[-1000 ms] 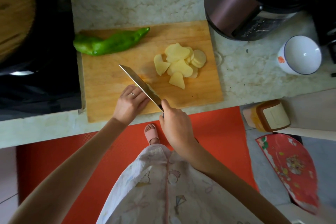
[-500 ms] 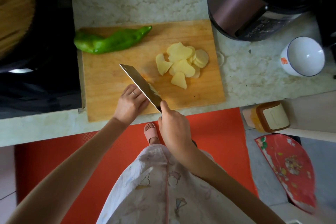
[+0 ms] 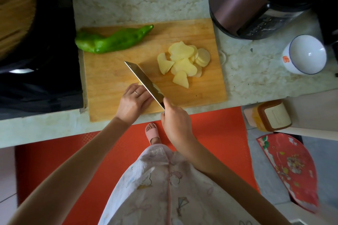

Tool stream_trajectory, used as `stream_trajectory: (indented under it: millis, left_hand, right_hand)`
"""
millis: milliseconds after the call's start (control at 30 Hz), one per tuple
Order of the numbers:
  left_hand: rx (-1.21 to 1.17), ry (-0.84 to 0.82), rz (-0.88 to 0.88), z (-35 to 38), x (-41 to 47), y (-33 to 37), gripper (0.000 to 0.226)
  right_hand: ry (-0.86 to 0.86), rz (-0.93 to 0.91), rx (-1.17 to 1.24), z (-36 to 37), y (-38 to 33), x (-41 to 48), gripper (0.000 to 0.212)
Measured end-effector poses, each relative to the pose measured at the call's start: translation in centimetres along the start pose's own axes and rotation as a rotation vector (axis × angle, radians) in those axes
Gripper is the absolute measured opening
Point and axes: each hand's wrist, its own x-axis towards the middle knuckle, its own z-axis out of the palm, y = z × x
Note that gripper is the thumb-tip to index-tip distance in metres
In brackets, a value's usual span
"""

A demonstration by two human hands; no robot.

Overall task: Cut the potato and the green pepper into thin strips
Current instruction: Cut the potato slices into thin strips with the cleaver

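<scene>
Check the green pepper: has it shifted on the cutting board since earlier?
No. The green pepper still lies at the far-left corner of the cutting board, broad end overhanging.

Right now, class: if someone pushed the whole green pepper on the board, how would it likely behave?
The green pepper would probably pivot rather than roll straight, being long, bent and tapered. Its glossy skin may prove slippery to hold.
</scene>
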Motion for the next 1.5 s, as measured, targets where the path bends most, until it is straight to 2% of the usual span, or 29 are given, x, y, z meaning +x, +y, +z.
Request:
stream_trajectory:
  millis: [133,367,433,533,567,633,700,733,800,900,967,1000,1133,1267,1333,1500]
  left_hand:
    - [-0.009,0.003,0.000,0.1,-0.2,-0.1,0.011]
    - [-0.099,-0.013,-0.152,-1.1,-0.1,0.7,0.021]
    - [-0.137,0.103,-0.307,-2.5,0.4,1.1,0.014]
    - [-0.161,0.414,-0.657,-4.9,2.2,1.6,0.013]
    - [-0.165,0.501,-0.716,-5.7,3.1,1.8,0.014]
    - [-0.167,0.567,-0.721,-7.1,5.2,2.2,0.017]
    - [-0.186,0.502,-0.648,-7.9,7.3,2.1,0.018]
    - [-0.230,0.407,-0.608,-8.1,8.3,1.9,0.018]
    - [-0.366,0.090,-0.513,-8.3,10.1,1.8,0.025]
    - [-0.426,-0.415,-0.333,-7.2,11.6,2.2,0.052]
    - [-0.445,-0.599,-0.321,-6.2,12.3,3.0,0.062]
    - [-0.465,-0.650,-0.321,-5.9,12.5,3.1,0.060]
    - [-0.595,-0.670,-0.268,-5.1,12.7,3.0,0.035]
    - [-0.615,-0.617,-0.256,-4.9,12.8,3.1,0.030]
    - [-0.638,-0.616,-0.324,-4.7,12.7,2.7,0.024]
    - [-0.738,-0.587,-0.617,-4.6,12.6,1.9,0.015]
  right_hand:
    - [-0.007,-0.022,0.028,0.0,0.3,1.1,0.040]
    - [0.058,-0.147,0.034,-1.7,1.5,1.8,0.028]
    - [0.179,-0.219,-0.062,-2.8,2.7,1.2,0.029]
    - [0.260,-0.298,-0.261,-4.3,4.2,0.6,0.042]
    - [0.286,-0.316,-0.314,-4.7,4.7,0.7,0.045]
    - [0.342,-0.354,-0.366,-5.7,5.8,1.1,0.052]
    - [0.391,-0.396,-0.397,-6.6,6.7,1.5,0.056]
    - [0.407,-0.417,-0.398,-6.9,7.1,1.6,0.057]
    - [0.435,-0.451,-0.376,-7.3,7.7,1.7,0.059]
    - [0.478,-0.499,-0.364,-7.5,8.1,1.6,0.054]
    - [0.518,-0.543,-0.361,-7.4,8.4,1.4,0.047]
    - [0.534,-0.560,-0.358,-7.4,8.5,1.4,0.043]
    - [0.575,-0.599,-0.389,-7.4,9.1,1.0,0.040]
    - [0.599,-0.638,-0.407,-7.3,9.9,0.5,0.039]
    - [0.614,-0.637,-0.406,-7.2,10.4,0.3,0.040]
    - [0.647,-0.621,-0.379,-7.0,12.3,0.0,0.046]
